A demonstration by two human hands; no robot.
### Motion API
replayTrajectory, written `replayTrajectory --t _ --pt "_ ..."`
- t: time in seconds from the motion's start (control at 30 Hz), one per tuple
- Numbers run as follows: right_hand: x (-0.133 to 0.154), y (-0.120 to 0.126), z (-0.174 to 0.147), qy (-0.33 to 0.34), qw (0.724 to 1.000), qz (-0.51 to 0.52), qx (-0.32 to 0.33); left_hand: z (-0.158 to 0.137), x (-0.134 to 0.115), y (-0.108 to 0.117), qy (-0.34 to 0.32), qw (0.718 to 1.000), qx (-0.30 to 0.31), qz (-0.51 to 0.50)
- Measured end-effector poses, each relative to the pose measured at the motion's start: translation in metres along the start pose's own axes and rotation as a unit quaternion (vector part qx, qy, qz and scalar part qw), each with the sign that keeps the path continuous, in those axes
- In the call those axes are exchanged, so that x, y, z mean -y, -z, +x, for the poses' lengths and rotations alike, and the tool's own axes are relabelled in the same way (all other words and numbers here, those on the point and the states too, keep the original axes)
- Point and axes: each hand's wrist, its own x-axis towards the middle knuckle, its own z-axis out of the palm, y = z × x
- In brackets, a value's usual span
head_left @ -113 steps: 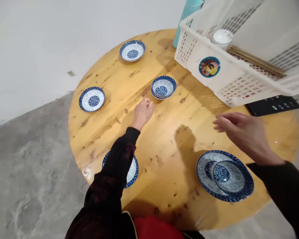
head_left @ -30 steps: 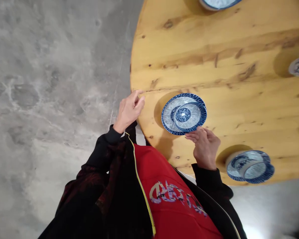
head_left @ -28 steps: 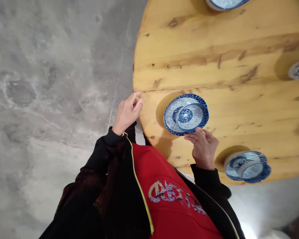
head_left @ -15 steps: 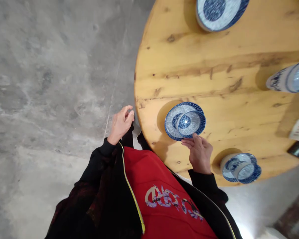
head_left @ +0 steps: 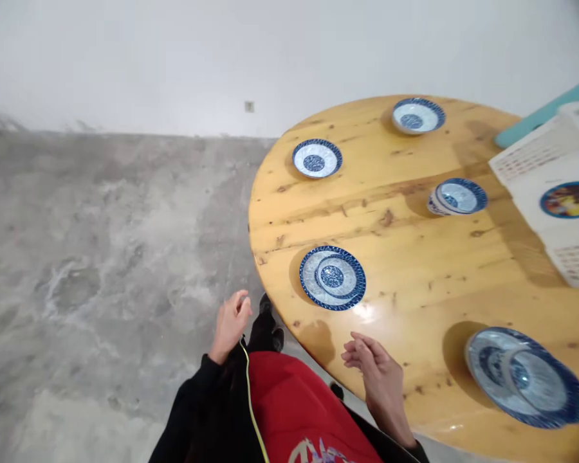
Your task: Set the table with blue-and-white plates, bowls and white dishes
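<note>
Left hand (head_left: 231, 323) in a loose curl, right hand (head_left: 379, 373) with gently bent fingers (head_left: 361, 348), well apart.

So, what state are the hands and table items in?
Left hand: loosely curled, holding nothing
Right hand: loosely curled, holding nothing
Near dish: upright, smaller bowl inside
Right dish: upright, another bowl inside
Central bowls: nested, upright
Back left bowl: upright
Back right bowl: upright
White basket: upright, contents unseen
Teal bottle: partly out of view
</note>
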Motion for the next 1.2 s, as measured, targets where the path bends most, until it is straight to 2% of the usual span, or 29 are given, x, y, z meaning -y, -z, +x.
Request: replayTrajectory --t 0.17,0.3,0.4,0.5,0.6,0.67,0.73,0.93,1.0,1.1,1.2 --pt "-0.031 -0.008 -0.025 -0.006 0.998 0.031 0.053 -0.051 0.001 -0.013 -0.028 0.999 0.037 0.021" --pt "-0.041 -0.009 -0.032 0.004 0.996 0.03 0.084 -0.076 0.0 -0.016 -0.038 0.998 0.031 0.027" --pt "-0.042 -0.003 -0.032 0.012 0.996 0.038 0.076 -0.074 -0.001 -0.014 -0.038 0.999 0.03 0.021" --pt "-0.04 0.001 -0.028 0.025 0.998 0.035 0.043 -0.058 -0.004 -0.008 -0.057 0.998 0.014 0.005" --pt "-0.032 -0.009 -0.022 0.034 0.999 0.035 0.019 -0.035 -0.004 0.004 -0.071 0.997 0.001 -0.018" --pt "-0.021 -0.03 -0.017 0.04 0.998 0.034 0.019 -0.018 -0.001 0.018 -0.072 0.997 0.003 -0.032" --pt "-0.005 -0.061 -0.014 0.048 0.998 0.034 0.027 0.0 0.007 0.039 -0.067 0.997 0.001 -0.041" --pt "0.048 -0.188 -0.015 0.049 0.995 0.043 0.08 0.075 0.038 0.134 -0.042 0.997 -0.052 -0.033" --pt "0.06 -0.229 -0.018 0.043 0.993 0.052 0.093 0.105 0.045 0.164 -0.043 0.998 -0.052 -0.019" --pt "0.072 -0.277 -0.021 0.035 0.992 0.068 0.104 0.148 0.042 0.197 -0.073 0.997 -0.029 0.007" --pt "0.08 -0.303 -0.021 0.027 0.992 0.078 0.097 0.187 0.023 0.211 -0.12 0.992 0.007 0.027"
